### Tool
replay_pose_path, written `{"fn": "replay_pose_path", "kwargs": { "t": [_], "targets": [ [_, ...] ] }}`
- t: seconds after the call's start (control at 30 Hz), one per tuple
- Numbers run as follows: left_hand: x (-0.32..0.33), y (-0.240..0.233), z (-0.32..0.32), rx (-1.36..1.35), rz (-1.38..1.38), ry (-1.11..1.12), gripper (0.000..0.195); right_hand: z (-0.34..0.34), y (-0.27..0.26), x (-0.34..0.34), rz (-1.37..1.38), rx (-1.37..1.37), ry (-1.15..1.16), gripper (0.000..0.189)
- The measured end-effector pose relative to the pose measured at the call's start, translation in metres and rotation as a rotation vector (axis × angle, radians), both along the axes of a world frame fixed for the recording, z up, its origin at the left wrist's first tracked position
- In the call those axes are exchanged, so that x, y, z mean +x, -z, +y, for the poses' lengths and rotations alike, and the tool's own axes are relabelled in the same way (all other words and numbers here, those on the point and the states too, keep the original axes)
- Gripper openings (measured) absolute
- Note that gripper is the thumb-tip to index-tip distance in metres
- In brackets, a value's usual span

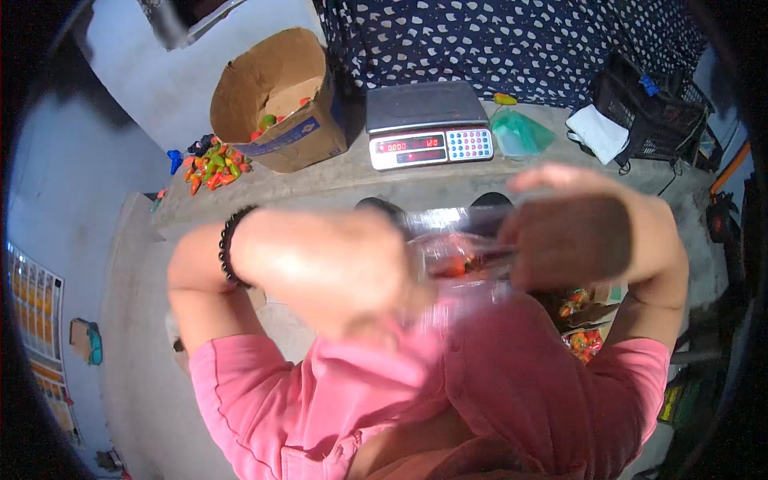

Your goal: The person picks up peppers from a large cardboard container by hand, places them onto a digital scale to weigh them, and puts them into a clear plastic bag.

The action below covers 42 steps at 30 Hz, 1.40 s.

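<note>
Both of my hands are raised in front of my chest and blurred. Between them stretches a clear plastic bag [459, 291], with at least one red pepper [457, 266] showing inside. My left hand [336, 264], below a black beaded bracelet [227, 246], is closed on the bag's left side. At the opposite side my right hand [576, 240] grips the plastic, its back in shadow. Blur hides the exact placement of the fingertips.
A ledge [336, 171] bears a pile of small peppers [216, 165], a cardboard box [282, 120] with peppers, a lit digital scale [429, 123], a green plastic bag [522, 135] and a black crate [654, 120]. Bagged peppers [582, 343] lie low at right.
</note>
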<state>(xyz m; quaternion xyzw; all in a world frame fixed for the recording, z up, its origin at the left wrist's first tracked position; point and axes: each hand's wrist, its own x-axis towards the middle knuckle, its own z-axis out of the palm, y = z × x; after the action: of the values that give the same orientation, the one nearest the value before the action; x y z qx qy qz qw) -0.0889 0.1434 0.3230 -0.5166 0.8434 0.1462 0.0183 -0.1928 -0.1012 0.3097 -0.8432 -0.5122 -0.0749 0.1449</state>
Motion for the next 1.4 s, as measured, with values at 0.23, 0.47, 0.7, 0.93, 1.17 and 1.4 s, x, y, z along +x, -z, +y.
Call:
{"fn": "replay_pose_path", "kwargs": {
  "t": [0.23,0.47,0.7,0.93,1.17,1.4],
  "targets": [
    [0.088,-0.036,-0.042,-0.184,-0.357,-0.503,0.021,-0.029,-0.014,0.094,-0.247,-0.264,0.305,0.007],
    [0.142,-0.062,-0.043,-0.310,-0.378,-0.685,0.027,-0.044,-0.037,0.134,-0.619,-0.108,0.521,0.009],
    [0.158,-0.081,-0.049,-0.410,-0.390,-0.806,0.023,-0.039,-0.017,0.173,-0.302,0.477,0.697,0.051],
    [0.168,-0.065,-0.055,-0.651,0.061,-0.839,0.015,0.005,-0.003,0.200,0.270,0.109,0.831,0.052],
    [0.160,-0.011,-0.015,-0.907,0.837,-0.623,0.074,0.005,-0.009,0.209,0.258,0.490,0.469,0.025],
    [0.178,0.110,-0.018,-0.011,1.113,-0.683,0.112,0.008,-0.087,0.187,0.323,0.737,0.440,0.015]
  ]
}}
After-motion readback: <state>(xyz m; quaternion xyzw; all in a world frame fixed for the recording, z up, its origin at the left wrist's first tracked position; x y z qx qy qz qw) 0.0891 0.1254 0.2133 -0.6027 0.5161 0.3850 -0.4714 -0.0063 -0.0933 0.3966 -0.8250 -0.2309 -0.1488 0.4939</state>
